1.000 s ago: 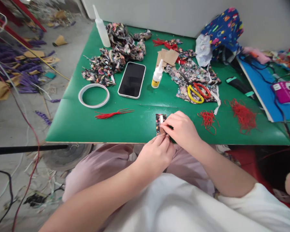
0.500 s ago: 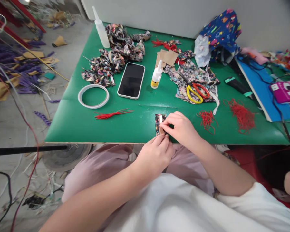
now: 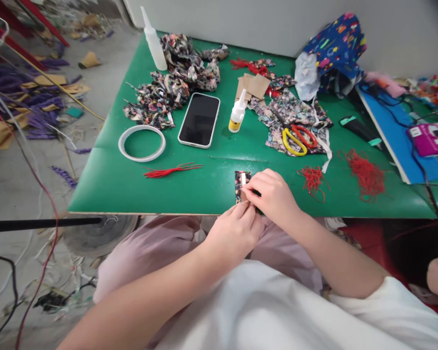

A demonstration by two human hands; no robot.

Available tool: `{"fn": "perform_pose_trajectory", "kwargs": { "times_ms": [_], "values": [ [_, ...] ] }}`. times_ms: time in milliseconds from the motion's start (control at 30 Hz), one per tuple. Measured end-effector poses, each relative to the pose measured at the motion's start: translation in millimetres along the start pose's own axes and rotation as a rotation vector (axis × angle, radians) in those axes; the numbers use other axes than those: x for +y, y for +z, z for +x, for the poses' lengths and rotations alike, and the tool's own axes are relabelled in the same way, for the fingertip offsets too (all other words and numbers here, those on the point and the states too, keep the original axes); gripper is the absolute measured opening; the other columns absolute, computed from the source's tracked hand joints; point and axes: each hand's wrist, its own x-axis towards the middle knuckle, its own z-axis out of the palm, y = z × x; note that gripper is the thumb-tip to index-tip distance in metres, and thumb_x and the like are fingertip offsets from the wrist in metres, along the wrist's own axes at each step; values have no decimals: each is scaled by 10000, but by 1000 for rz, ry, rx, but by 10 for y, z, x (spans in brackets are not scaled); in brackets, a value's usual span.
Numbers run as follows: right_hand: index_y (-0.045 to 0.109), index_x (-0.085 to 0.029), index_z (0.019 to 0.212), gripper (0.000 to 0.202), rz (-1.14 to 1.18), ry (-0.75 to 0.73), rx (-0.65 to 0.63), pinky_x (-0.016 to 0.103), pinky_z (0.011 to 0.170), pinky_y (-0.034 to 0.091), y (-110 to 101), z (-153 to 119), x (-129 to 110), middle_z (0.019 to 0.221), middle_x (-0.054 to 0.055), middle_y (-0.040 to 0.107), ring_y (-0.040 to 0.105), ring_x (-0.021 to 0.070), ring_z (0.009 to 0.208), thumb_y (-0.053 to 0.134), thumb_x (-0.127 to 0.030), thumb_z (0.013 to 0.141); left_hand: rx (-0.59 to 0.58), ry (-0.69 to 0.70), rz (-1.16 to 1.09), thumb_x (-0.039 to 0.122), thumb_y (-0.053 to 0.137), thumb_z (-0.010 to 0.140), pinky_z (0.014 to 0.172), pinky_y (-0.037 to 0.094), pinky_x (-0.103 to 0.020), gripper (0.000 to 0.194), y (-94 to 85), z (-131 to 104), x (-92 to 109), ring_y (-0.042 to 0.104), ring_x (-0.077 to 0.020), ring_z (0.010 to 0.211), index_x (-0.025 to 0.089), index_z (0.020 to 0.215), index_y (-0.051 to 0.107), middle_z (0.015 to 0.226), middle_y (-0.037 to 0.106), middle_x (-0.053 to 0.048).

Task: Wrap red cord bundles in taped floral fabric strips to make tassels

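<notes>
A small piece of dark floral fabric (image 3: 238, 181) lies at the table's front edge, with brown card partly showing on it. On its upper part is a narrow white tape strip (image 3: 244, 178). My left hand (image 3: 239, 226) is closed on the fabric's near end, its fingertips bunched there and hiding that edge. From the right, my right hand (image 3: 272, 194) reaches over with thumb and forefinger pinched at the strip's lower end. A red thread tassel (image 3: 171, 170) lies to the left of both hands.
On the green table (image 3: 105, 184) are a tape roll (image 3: 122, 145), a phone (image 3: 199, 119), a glue bottle (image 3: 236, 116), a taller bottle (image 3: 155, 48), scissors (image 3: 295, 142) on floral cloth, and red thread piles (image 3: 365, 175). Crumpled floral fabric (image 3: 160, 95) lies at the back left.
</notes>
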Motion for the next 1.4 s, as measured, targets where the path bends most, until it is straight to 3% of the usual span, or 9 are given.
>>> {"fn": "perform_pose_trajectory", "kwargs": {
  "times_ms": [233, 467, 900, 1067, 1400],
  "values": [
    [609, -169, 645, 187, -7, -61, 74, 307, 692, 363, 38, -12, 29, 709, 35, 611, 479, 168, 749, 523, -196, 809, -8, 5, 48, 122, 434, 849, 893, 476, -332, 177, 4, 3, 8, 583, -199, 923, 104, 882, 607, 864, 638, -101],
    [611, -179, 616, 182, 216, 13, -4, 288, 669, 381, -9, 34, 104, 672, 23, 610, 489, 150, 715, 574, -214, 791, -22, 25, 62, 124, 451, 842, 930, 455, -348, 160, 43, -27, 10, 556, -226, 1038, 90, 906, 593, 993, 629, -135],
    [635, -180, 671, 183, 64, -13, -41, 306, 681, 352, -30, 12, 45, 712, 35, 623, 471, 165, 746, 534, -219, 820, -12, 14, 73, 130, 437, 851, 932, 451, -346, 173, 3, 1, 6, 577, -216, 983, 94, 859, 606, 912, 641, -121],
    [623, -181, 669, 185, 40, -46, 15, 308, 692, 348, -3, -10, 48, 724, 27, 629, 475, 168, 764, 527, -221, 822, -9, 13, 70, 120, 450, 840, 935, 447, -351, 159, 4, 6, 7, 579, -218, 967, 98, 857, 606, 872, 640, -103],
    [644, -190, 696, 156, 178, -18, 60, 315, 697, 381, 49, -12, 135, 712, 26, 639, 508, 160, 745, 541, -207, 812, -55, 24, 36, 137, 440, 852, 934, 448, -343, 160, 18, -25, -1, 552, -219, 1035, 96, 901, 586, 990, 625, -135]
  ]
}}
